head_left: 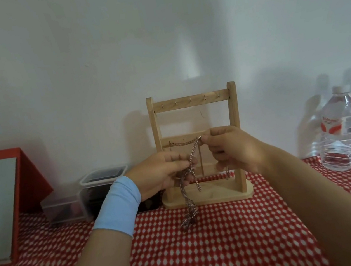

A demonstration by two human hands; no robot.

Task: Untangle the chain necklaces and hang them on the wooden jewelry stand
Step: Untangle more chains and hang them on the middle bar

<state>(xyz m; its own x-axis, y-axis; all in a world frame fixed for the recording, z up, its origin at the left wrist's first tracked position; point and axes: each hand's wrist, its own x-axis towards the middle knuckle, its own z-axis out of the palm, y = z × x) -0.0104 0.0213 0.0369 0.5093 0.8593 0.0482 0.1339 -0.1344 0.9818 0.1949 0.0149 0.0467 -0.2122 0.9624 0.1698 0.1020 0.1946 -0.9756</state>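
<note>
1. The chain necklaces are mid-frame, held up in front of the wooden jewelry stand, w/ a short run strung between both hands. Below the L hand the strands drop to a knotted clump lying on the table.
2. L hand: fingers pinch the strands just above where they bunch.
3. R hand: thumb & forefinger pinch the upper end, close to the stand's mid bar.
4. A thin chain seems to run along that mid bar toward the R hand. I can't tell if it's hung there or part of what I'm holding.
5. Top hooks look bare.
6. Handling, my read: light, limp, fine links, slippery, quick to snag or re-knot. Yanking prob tightens the clump.
7. Best hold, imo: pinch single strands right beside the clump, tease loops apart w/ fingertips & keep slack. Then carry each freed chain by its end to a hook.
</note>
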